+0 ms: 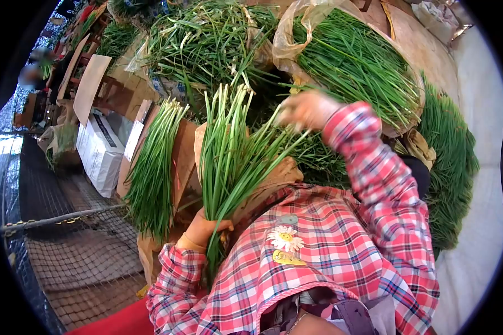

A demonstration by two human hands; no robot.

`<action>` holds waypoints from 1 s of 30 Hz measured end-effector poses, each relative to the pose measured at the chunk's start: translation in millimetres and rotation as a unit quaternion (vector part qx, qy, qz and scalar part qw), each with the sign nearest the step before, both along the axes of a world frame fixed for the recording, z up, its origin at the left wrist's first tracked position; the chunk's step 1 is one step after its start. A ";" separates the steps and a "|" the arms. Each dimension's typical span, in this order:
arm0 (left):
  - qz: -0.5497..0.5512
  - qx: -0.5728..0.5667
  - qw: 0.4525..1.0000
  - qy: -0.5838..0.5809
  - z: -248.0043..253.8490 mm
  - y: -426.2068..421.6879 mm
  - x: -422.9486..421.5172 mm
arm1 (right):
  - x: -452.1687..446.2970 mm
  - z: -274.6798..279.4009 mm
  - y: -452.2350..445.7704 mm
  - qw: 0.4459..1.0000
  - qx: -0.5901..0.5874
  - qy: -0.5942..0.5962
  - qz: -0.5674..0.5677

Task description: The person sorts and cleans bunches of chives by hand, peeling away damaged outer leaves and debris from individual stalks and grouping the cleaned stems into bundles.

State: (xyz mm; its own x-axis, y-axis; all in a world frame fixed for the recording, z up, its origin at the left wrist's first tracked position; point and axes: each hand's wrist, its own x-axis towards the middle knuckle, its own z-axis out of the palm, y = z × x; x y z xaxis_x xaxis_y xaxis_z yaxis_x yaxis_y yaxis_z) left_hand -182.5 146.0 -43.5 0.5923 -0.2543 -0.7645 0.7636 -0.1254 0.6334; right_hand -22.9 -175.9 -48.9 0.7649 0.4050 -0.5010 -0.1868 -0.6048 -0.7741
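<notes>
My left hand (205, 230) is closed round the lower leaves of a bunch of green stalks (229, 162), whose pale ends fan upward. At those pale ends, on the right side, my right hand (307, 110) is blurred by motion, so its fingers cannot be made out clearly. A neat bundle of similar stalks (157, 167) lies just left of the held bunch. Beyond my hands is a loose, tangled heap of greens (207, 42). Long straight greens (357, 61) fill a plastic-lined container at the upper right.
Another mass of greens (447, 167) stands along the right side. A white box (99, 153) sits at the left, above netting (84, 251) and near a thin pole (67, 219). A blurred person (32, 72) is at the far upper left.
</notes>
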 end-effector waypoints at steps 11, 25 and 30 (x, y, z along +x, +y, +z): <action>0.063 -0.023 0.997 -0.037 -4.2 -17.8 11.0 | -76.1 16.6 53.8 0.871 0.453 -0.090 0.166; 0.052 0.013 0.995 -0.083 -16.9 -27.1 3.5 | -1.7 -31.6 -8.8 0.983 0.076 0.063 -0.156; 0.057 0.041 0.991 -0.117 -33.0 -22.7 -5.8 | -40.0 -39.1 82.3 0.974 -0.164 -0.084 0.129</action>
